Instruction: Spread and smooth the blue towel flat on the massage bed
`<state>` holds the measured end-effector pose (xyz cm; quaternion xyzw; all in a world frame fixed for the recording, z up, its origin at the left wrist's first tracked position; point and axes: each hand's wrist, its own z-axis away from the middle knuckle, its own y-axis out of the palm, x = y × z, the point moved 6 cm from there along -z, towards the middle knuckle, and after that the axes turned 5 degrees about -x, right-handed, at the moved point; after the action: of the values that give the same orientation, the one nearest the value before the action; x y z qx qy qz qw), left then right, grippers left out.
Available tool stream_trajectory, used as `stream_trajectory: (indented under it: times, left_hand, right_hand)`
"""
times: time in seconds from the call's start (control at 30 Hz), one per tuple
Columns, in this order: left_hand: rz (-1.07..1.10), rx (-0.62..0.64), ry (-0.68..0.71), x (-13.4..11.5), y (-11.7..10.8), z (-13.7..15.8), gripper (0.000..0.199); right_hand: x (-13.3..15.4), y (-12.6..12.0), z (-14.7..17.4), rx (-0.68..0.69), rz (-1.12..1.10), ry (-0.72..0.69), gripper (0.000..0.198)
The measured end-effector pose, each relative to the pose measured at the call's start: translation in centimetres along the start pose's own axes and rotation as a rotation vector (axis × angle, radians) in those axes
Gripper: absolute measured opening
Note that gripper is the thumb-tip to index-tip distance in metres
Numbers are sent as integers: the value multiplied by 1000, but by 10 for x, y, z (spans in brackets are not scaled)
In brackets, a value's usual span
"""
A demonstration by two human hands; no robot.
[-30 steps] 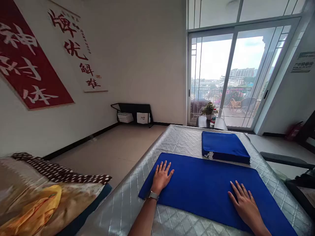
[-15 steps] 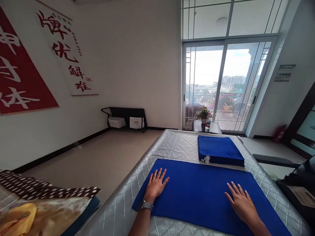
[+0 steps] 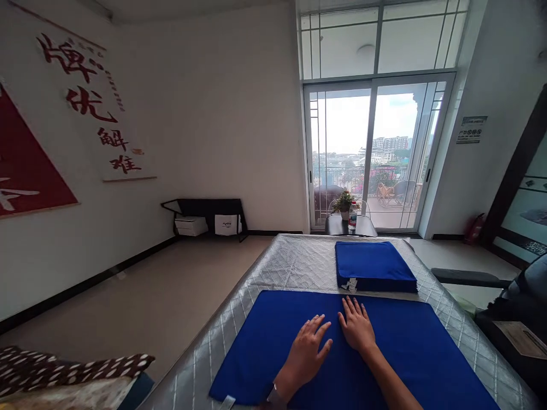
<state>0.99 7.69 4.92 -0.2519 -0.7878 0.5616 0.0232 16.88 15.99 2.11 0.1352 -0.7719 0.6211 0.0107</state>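
A blue cloth (image 3: 256, 347) lies spread out over the near part of a silver quilted table cover (image 3: 290, 259), with a small white tag at its near left corner. Over the middle of the cloth is my left hand (image 3: 304, 352), its fingers apart and holding nothing. My right hand (image 3: 356, 326) rests on the cloth close to its far edge, fingers stretched out. Just beyond that edge sits a stack of folded blue cloths (image 3: 371, 265), with white labels at its near left corner.
A black side table (image 3: 363, 226) with a potted plant (image 3: 344, 202) and a water bottle (image 3: 352, 216) stands past the far end, before glass sliding doors. Patterned fabric (image 3: 72, 370) is at the lower left. A black bag (image 3: 521, 307) and an armrest (image 3: 468, 278) are on the right.
My left hand has moved right from the cloth's left side to its middle. My right hand has moved left and away from me, toward the far edge. The view has shifted slightly.
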Motion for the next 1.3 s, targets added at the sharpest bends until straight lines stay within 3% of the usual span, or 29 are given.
stream_trajectory:
  times: [0.13, 0.23, 0.33, 0.53, 1.0, 1.3]
  left_hand:
    - [41, 28, 70, -24, 18, -44, 43]
    - [39, 11, 38, -31, 35, -84, 42]
    - [28, -20, -13, -30, 52, -105, 44]
    - [25, -54, -29, -22, 70, -103, 47]
    - [-55, -97, -109, -10, 80, -99, 52]
    - [-151, -25, -185, 27, 71, -93, 62]
  right_hand:
    - [-6, 8, 2, -1, 11, -50, 59]
    - [-7, 11, 3, 1, 33, -84, 57]
    - [-9, 14, 3, -11, 34, -89, 57]
    - [-10, 15, 1, -7, 39, -96, 57]
    - [-23, 0, -3, 3, 19, 50, 59]
    - [-37, 1, -6, 15, 28, 65, 60]
